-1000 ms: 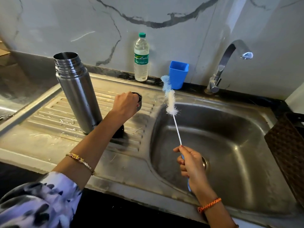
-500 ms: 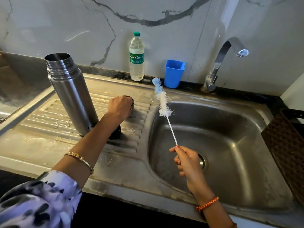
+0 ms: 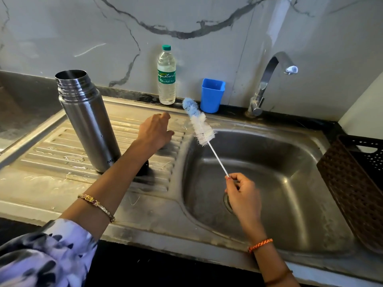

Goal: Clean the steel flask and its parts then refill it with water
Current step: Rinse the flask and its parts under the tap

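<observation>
The steel flask [image 3: 87, 121] stands open and upright on the ribbed drainboard [image 3: 51, 150], with no cap on it. A small black part [image 3: 145, 169] sits at its base, mostly hidden by my left forearm. My left hand [image 3: 155, 131] hovers low over the drainboard right of the flask, thumb and a finger spread. I see nothing in it, and the steel cap is out of sight behind it. My right hand [image 3: 242, 195] pinches the thin white stem of a bottle brush [image 3: 200, 123] over the sink basin [image 3: 290, 172]. Its blue and white bristle head points up and to the left.
A plastic water bottle [image 3: 166, 75] and a blue cup [image 3: 212, 95] stand at the back ledge. The tap [image 3: 269, 79] is at the back right with no water running. A brown woven basket [image 3: 352, 189] sits at the sink's right edge.
My left hand carried the steel cap right and away from the flask, and its fingers have now spread, with the cap no longer visible. The brush has tilted slightly further left.
</observation>
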